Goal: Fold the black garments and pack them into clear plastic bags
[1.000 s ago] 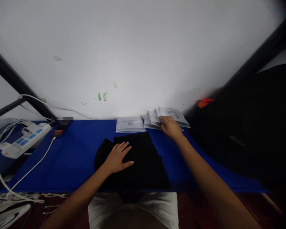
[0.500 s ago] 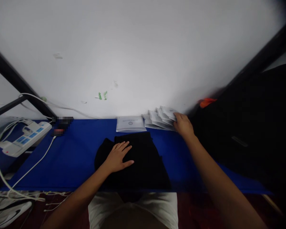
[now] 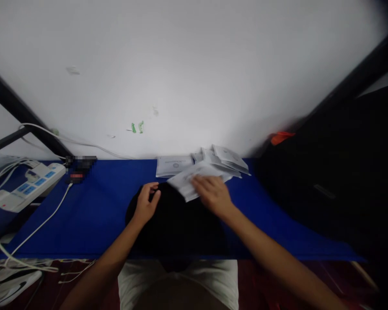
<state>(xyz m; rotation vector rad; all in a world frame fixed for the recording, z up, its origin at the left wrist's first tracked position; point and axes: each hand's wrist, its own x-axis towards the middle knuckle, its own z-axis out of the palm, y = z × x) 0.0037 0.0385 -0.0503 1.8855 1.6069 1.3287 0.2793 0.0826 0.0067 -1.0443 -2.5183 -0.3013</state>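
R hand [image 3: 215,196] pinching wht pkt [image 3: 183,183] over blk cloth [image 3: 181,224], far side; L hand [image 3: 147,202] cupping loosely at left, thumb/fingers apart.

Left fingers [image 3: 148,187] loosely curled; right fingers [image 3: 204,183] gripping, palm down.

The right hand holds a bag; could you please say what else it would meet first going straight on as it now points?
Probably the leftmost bag, by the wall; the held bag overlaps it in view, though depth is unclear.
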